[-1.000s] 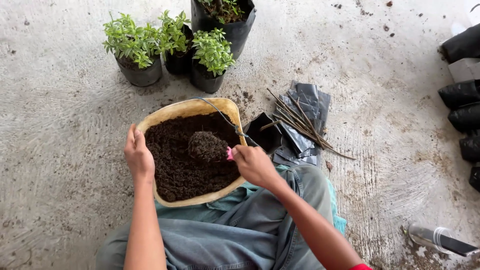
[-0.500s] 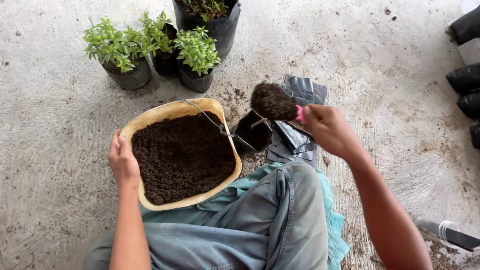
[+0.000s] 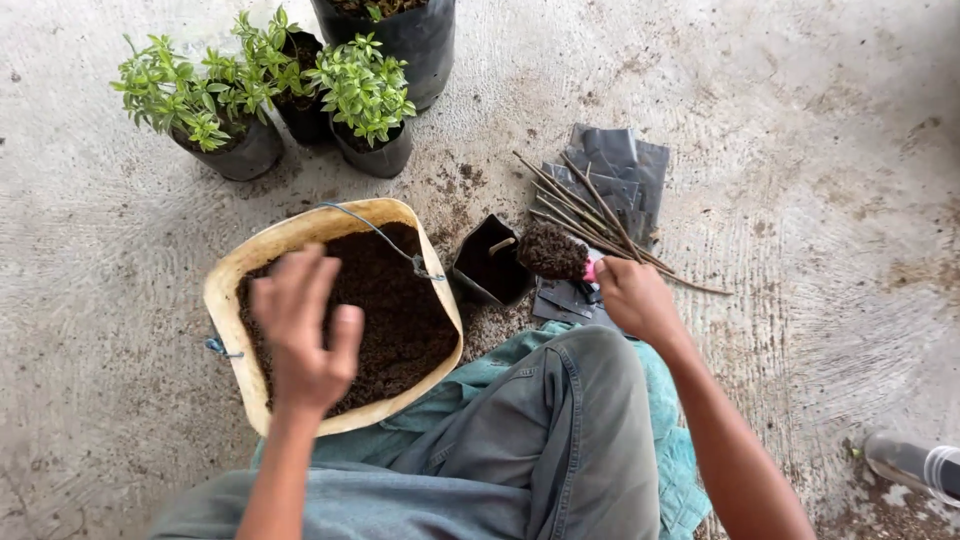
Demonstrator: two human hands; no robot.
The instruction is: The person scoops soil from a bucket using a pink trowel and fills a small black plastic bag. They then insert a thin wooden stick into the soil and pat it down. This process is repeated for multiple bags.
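Observation:
My right hand [image 3: 633, 298] grips a pink-handled trowel [image 3: 560, 255] heaped with dark soil, held at the rim of a small open black grow bag [image 3: 490, 265] standing on the concrete. A thin stick leans inside that bag. My left hand [image 3: 300, 335] hovers above the tan basin of dark soil [image 3: 330, 310], fingers spread and holding nothing. The basin's rim [image 3: 225, 275] sits in front of my knee.
Several black bags of leafy green seedlings [image 3: 250, 95] stand at the back left. A bundle of bare cuttings [image 3: 600, 215] lies on a pile of flat black bags [image 3: 610, 170]. A clear bottle [image 3: 915, 465] lies at the right edge. My legs [image 3: 520, 450] fill the foreground.
My right hand scooped soil from the basin, swung it right and lowered it to the small black bag. My left hand left the basin's rim and rose over the soil.

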